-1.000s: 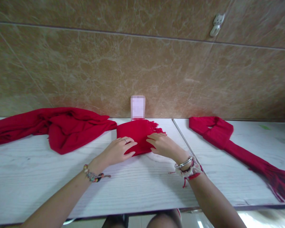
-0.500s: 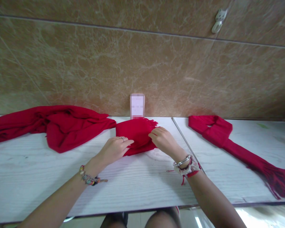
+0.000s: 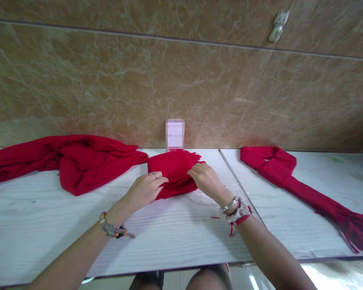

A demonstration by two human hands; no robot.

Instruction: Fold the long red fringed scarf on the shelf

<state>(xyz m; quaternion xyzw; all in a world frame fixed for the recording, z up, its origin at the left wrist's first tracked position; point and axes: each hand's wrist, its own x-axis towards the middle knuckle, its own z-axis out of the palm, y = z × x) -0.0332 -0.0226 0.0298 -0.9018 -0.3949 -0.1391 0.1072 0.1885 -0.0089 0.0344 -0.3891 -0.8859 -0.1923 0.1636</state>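
Observation:
A folded red scarf [image 3: 173, 167] with a fringe lies on the white table [image 3: 169, 229] near the wall. My left hand [image 3: 145, 188] grips its near left edge, fingers curled under the cloth. My right hand [image 3: 206, 178] pinches its right side, fingers closed on the fabric. Both wrists wear bracelets.
A loose heap of red scarf [image 3: 75, 159] spreads over the left of the table. Another red scarf [image 3: 290, 181] with a fringe lies stretched on the adjoining table at right. A small blurred card [image 3: 174, 135] leans on the brown tiled wall. A white hook [image 3: 277, 25] hangs high up.
Both hands have gone from lying flat on the folded scarf to closing on its near edges, and the cloth has bunched up slightly toward the wall.

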